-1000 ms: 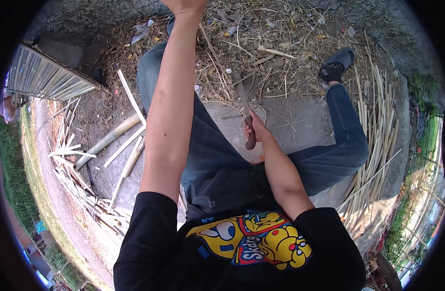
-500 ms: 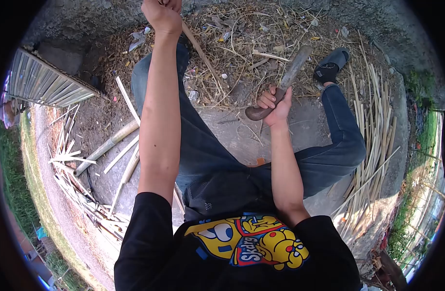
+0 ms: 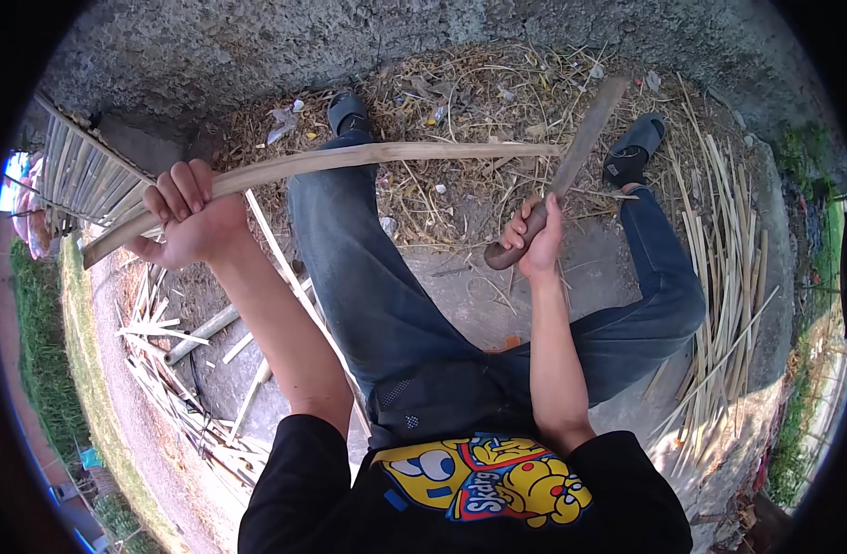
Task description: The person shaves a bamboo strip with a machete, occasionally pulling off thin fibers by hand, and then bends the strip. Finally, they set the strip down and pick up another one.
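Note:
A long, slightly curved bamboo strip (image 3: 349, 159) runs across the view from the left to the blade. My left hand (image 3: 194, 217) is wrapped round it near its left end. My right hand (image 3: 534, 235) grips the brown handle of a machete (image 3: 585, 138), whose blade points up and to the right. The strip's far right end meets or overlaps the blade; whether they touch I cannot tell. Both hands are above the ground, the left beyond my left knee, the right between my legs.
Split bamboo strips (image 3: 719, 277) lie in a pile on the right. More strips and poles (image 3: 202, 323) lie at the left. A slatted bamboo panel (image 3: 82, 175) leans at the upper left. Shavings (image 3: 432, 198) cover the ground before a rough wall (image 3: 331, 42).
My left hand has come down and to the left, and the bamboo strip has swung from steep to nearly level. The machete has shifted slightly right in my right hand.

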Tool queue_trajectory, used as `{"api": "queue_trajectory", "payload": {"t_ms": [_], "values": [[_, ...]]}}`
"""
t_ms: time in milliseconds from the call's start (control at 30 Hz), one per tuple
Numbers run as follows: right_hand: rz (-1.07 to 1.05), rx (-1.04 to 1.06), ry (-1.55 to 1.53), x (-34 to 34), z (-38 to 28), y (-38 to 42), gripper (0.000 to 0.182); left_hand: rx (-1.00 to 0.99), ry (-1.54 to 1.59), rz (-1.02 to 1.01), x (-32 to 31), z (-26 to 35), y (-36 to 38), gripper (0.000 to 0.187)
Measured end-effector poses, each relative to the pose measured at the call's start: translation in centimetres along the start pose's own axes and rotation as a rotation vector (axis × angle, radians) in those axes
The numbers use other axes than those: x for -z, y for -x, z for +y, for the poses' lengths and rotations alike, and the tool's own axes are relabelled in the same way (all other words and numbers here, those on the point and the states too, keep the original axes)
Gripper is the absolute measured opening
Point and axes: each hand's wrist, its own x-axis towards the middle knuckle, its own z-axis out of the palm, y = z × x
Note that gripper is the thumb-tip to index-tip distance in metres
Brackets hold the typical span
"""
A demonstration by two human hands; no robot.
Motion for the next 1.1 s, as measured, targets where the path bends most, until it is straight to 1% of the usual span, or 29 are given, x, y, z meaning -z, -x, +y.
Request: {"api": "queue_trajectory", "payload": {"t_ms": [33, 67, 133, 167, 200, 267, 400, 467, 533, 567, 600, 667, 700, 733, 800, 833, 867, 933, 967, 1000, 1067, 1100], "values": [[-0.058, 0.059, 0.02, -0.5, 0.1, 0.4, 0.044, -0.032, -0.026, 0.056, 0.2, 0.6, 0.3, 0.056], [-0.062, 0.061, 0.019, -1.2, -0.1, 0.9, 0.044, -0.035, -0.024, 0.053, 0.2, 1.0, 0.8, 0.056], [-0.117, 0.1, 0.256, -2.7, -0.6, 1.9, 0.033, -0.083, -0.004, 0.167, 0.3, 1.9, 1.7, 0.054], [-0.098, 0.115, 0.21, -3.8, -0.4, 2.5, 0.025, -0.101, -0.015, 0.165, 0.1, 2.4, 2.2, 0.051], [-0.104, 0.116, 0.211, -4.7, -0.4, 3.0, 0.025, -0.107, -0.013, 0.163, 0.2, 2.8, 2.5, 0.051], [-0.199, 0.14, 0.383, -6.3, 0.1, 3.9, 0.025, -0.187, -0.053, 0.256, 0.7, 3.9, 3.1, 0.048], [-0.265, 0.191, 0.524, -9.4, 1.4, 4.5, 0.026, -0.198, -0.045, 0.337, 2.6, 5.8, 4.6, 0.048], [-0.277, 0.189, 0.531, -11.0, 2.1, 4.3, 0.027, -0.194, -0.07, 0.341, 3.2, 6.0, 5.9, 0.048], [-0.207, 0.304, 0.538, -12.5, 2.7, 3.8, 0.028, -0.222, -0.188, 0.517, 2.9, 5.3, 7.1, 0.053], [-0.19, 0.266, 0.595, -12.8, 2.6, 3.2, 0.029, -0.198, -0.26, 0.508, 3.4, 5.5, 8.0, 0.06], [-0.194, 0.265, 0.598, -13.1, 2.7, 2.8, 0.029, -0.202, -0.259, 0.511, 3.9, 5.6, 8.4, 0.06], [-0.192, 0.328, 0.488, -14.2, 2.8, 2.0, 0.029, -0.278, -0.467, 0.601, 4.7, 5.9, 9.1, 0.063], [-0.203, 0.345, 0.493, -14.4, 2.8, 1.5, 0.029, -0.287, -0.506, 0.504, 5.9, 6.7, 9.6, 0.059], [-0.211, 0.341, 0.496, -14.5, 2.6, 1.2, 0.029, -0.295, -0.507, 0.509, 7.1, 7.4, 10.0, 0.059], [-0.193, 0.323, 0.606, -14.7, 1.6, 1.0, 0.031, -0.333, -0.664, 0.573, 6.4, 7.6, 10.7, 0.055], [-0.192, 0.303, 0.674, -14.7, 1.1, 1.0, 0.034, -0.346, -0.694, 0.525, 6.6, 7.9, 11.0, 0.05], [-0.197, 0.299, 0.679, -15.0, 0.3, 1.3, 0.034, -0.349, -0.695, 0.533, 6.9, 8.0, 11.2, 0.05], [-0.157, 0.209, 0.846, -15.4, -0.8, 2.3, 0.041, -0.396, -0.935, 0.455, 7.5, 8.3, 11.6, 0.05], [-0.146, 0.185, 0.96, -14.8, -0.8, 2.7, 0.053, -0.388, -0.926, 0.424, 7.1, 7.9, 11.8, 0.053], [-0.147, 0.183, 0.967, -14.3, -0.6, 3.1, 0.053, -0.387, -0.925, 0.43, 6.4, 7.3, 11.9, 0.053], [-0.255, 0.058, 0.933, -13.4, -0.4, 4.1, 0.059, -0.473, -0.816, 0.467, 4.3, 5.6, 11.8, 0.056], [-0.267, 0.036, 0.96, -13.7, -0.5, 5.3, 0.061, -0.461, -0.808, 0.501, 2.9, 5.1, 11.5, 0.058]]}}
